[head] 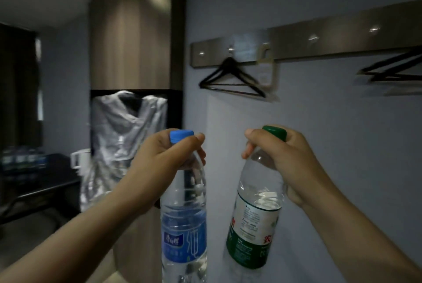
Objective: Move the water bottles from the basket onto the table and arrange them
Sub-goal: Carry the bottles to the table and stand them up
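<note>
My left hand (164, 152) grips the neck of a clear water bottle with a blue cap and blue label (183, 232), which hangs upright in front of me. My right hand (278, 157) grips the neck of a second clear bottle with a green cap and green-and-white label (253, 228), tilted slightly to the left. Both bottles are held up in the air, side by side and apart. A dark table (45, 182) stands at the far left with several more bottles (20, 159) on its back part. No basket is in view.
A grey wall is right ahead, with a hook rail (296, 43) carrying black hangers (230, 81). A wooden cabinet (134, 31) stands to the left, and under it hangs a plastic-covered garment (123, 141). A white cup (80, 158) sits by the table's right end.
</note>
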Motion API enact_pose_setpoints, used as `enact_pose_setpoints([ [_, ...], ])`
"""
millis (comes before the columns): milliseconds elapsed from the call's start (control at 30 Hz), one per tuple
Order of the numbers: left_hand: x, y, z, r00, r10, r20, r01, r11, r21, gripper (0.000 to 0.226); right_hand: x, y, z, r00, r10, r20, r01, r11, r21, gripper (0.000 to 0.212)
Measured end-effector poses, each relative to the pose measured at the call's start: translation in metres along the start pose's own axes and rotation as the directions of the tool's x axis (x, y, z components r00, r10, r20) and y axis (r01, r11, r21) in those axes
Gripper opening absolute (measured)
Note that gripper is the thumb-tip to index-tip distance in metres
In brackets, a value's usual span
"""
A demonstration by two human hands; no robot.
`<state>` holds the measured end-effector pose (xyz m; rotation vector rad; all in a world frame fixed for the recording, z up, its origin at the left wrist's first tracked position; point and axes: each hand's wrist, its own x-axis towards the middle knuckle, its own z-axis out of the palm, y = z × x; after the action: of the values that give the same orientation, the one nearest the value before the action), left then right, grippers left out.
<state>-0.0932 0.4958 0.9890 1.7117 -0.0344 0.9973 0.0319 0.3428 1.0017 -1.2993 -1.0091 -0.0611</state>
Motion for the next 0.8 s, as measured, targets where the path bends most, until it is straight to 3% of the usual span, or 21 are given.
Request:
enact_pose_setpoints([
  [367,-0.030,-0.012,-0.156,0.907,0.040,-0.420,0.116,0.934,0.338,0.040,0.053,0.039,0.189,0.950,-0.119,0.289,0.061,0.978,0.200,0.032],
  [800,-0.016,-0.029,-0.227,0.790,0.125,-0.601,0.212,0.864,0.458,0.040,0.118,0.092,0.308,0.818,-0.281,0.502,0.056,0.907,0.417,0.034],
])
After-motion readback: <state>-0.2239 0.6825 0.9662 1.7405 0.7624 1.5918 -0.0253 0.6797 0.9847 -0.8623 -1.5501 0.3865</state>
